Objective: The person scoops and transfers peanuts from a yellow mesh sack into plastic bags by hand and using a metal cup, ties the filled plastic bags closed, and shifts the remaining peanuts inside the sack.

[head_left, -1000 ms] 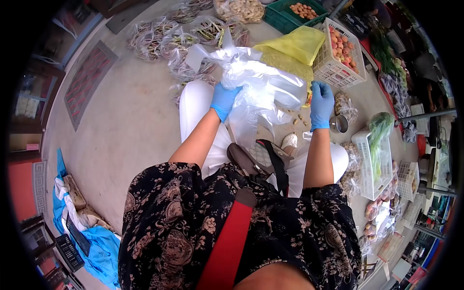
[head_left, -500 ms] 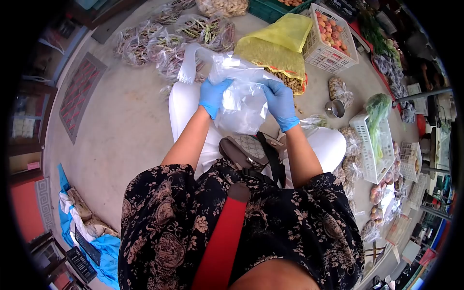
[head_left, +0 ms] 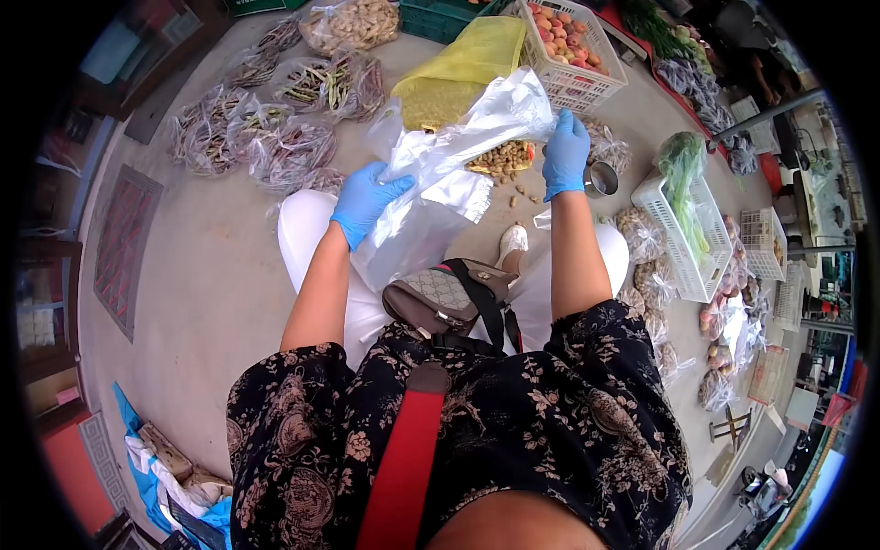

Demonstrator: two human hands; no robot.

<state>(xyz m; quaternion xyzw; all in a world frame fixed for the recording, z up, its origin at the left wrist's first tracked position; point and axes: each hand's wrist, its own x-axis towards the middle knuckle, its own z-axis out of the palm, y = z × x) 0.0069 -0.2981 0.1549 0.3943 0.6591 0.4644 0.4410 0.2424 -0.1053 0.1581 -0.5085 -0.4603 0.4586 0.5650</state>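
Note:
A clear plastic bag (head_left: 412,223) is stretched wide between my two blue-gloved hands, above my lap. My left hand (head_left: 368,201) grips its near left edge, fingers closed. Farther forward on the right, my right hand (head_left: 566,158) pinches the bag's other end. Beyond the bag lies a yellow mesh sack (head_left: 440,78), partly covered by the plastic. Peanuts (head_left: 502,160) show at the sack's opening, and several lie loose on the floor. To the right of my right hand stands a round metal cup (head_left: 601,179).
Bags of long beans (head_left: 286,151) lie on the floor ahead left. A white crate of peaches (head_left: 573,55) stands beyond the sack. On the right are a white basket (head_left: 683,238) with leafy greens and several filled bags (head_left: 655,284). A patterned pouch (head_left: 440,298) rests at my waist.
My hands have moved apart, the right one outward and forward, the left one down and left. The bunched bag is now spread out between them. The view has shifted to the right.

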